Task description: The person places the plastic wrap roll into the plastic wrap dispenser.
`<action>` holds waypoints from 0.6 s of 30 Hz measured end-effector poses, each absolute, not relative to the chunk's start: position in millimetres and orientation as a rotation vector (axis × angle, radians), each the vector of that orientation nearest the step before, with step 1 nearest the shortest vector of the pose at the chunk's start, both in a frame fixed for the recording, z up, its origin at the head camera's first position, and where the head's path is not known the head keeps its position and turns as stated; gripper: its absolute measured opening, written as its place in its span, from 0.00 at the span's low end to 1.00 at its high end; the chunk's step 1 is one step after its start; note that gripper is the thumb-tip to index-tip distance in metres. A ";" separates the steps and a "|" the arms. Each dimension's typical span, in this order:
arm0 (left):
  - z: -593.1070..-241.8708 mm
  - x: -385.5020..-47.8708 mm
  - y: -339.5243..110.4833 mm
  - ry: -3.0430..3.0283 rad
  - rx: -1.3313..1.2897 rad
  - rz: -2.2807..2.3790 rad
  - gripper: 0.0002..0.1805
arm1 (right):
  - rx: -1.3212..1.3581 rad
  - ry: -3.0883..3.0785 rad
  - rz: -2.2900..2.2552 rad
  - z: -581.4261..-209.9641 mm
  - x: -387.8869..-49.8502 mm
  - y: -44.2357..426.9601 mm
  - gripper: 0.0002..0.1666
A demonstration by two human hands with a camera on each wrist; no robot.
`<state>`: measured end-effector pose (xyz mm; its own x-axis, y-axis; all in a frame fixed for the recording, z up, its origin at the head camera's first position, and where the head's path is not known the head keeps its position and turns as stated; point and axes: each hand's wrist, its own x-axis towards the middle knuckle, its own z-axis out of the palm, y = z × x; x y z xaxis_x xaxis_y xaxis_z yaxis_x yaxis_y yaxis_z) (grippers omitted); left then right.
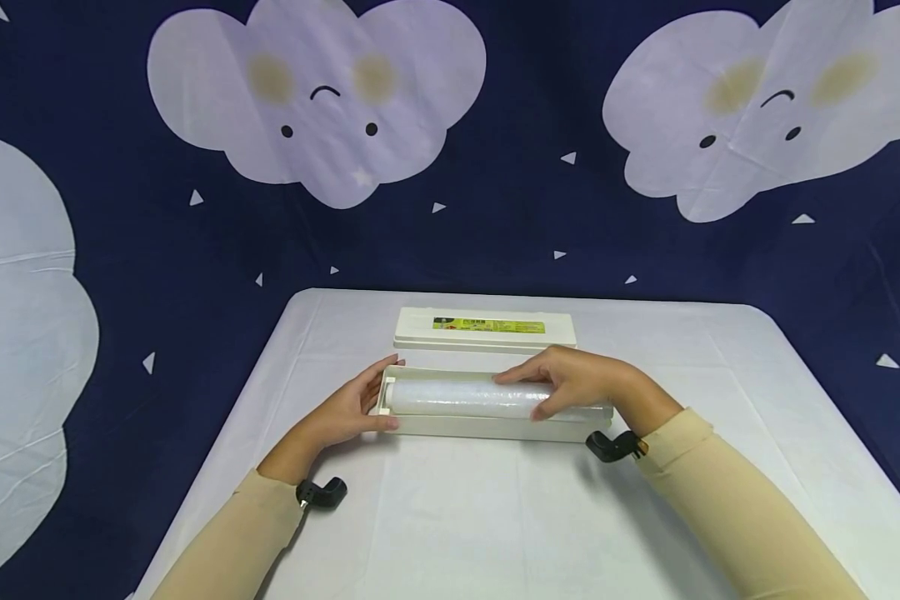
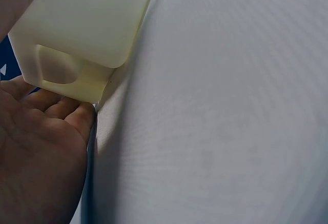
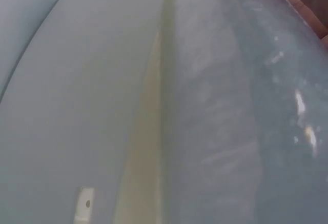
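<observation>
A roll of cling film point(image 1: 457, 398) lies lengthwise in an open cream cling film box point(image 1: 487, 427) on the table. At the box's left end my left hand point(image 1: 348, 408) grips it, thumb at the front and fingers behind. In the left wrist view, the palm of that hand point(image 2: 41, 152) faces the box end point(image 2: 77, 24), which has an oval recess. My right hand point(image 1: 581, 375) grips the roll near its right end, thumb in front and fingers over the far side. The right wrist view shows the shiny film point(image 3: 287, 106) close up beside the box wall point(image 3: 102, 106).
Behind the box lies its cream lid point(image 1: 487, 340) with a green and yellow label point(image 1: 487, 325). A white cloth covers the table point(image 1: 450, 517). Beyond the table hangs a dark blue curtain point(image 1: 525, 225) with cloud shapes.
</observation>
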<state>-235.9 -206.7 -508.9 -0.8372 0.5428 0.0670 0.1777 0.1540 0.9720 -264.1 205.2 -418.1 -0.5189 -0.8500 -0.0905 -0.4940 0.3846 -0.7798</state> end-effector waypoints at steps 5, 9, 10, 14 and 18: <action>-508.7 -235.8 -206.7 2.122 0.693 1.747 0.61 | -1.144 2.149 -0.993 -420.3 -265.9 202.6 0.42; -509.2 -235.9 -207.0 2.110 0.703 1.759 0.61 | -1.128 2.137 -1.009 -421.5 -267.0 200.6 0.42; -509.4 -236.0 -207.3 2.109 0.705 1.760 0.61 | -1.126 2.135 -1.012 -421.7 -267.2 200.4 0.42; -510.2 -236.0 -207.5 2.106 0.707 1.759 0.61 | -1.112 2.131 -1.019 -423.1 -268.1 200.6 0.42; -510.7 -236.0 -207.6 2.111 0.703 1.757 0.61 | -1.091 2.115 -1.034 -425.7 -269.2 201.1 0.43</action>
<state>-236.0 -207.6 -510.7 -0.8332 0.5478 0.0756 0.1739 0.1297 0.9762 -269.2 201.1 -425.7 -0.5261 -0.8428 -0.1131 -0.4281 0.3775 -0.8211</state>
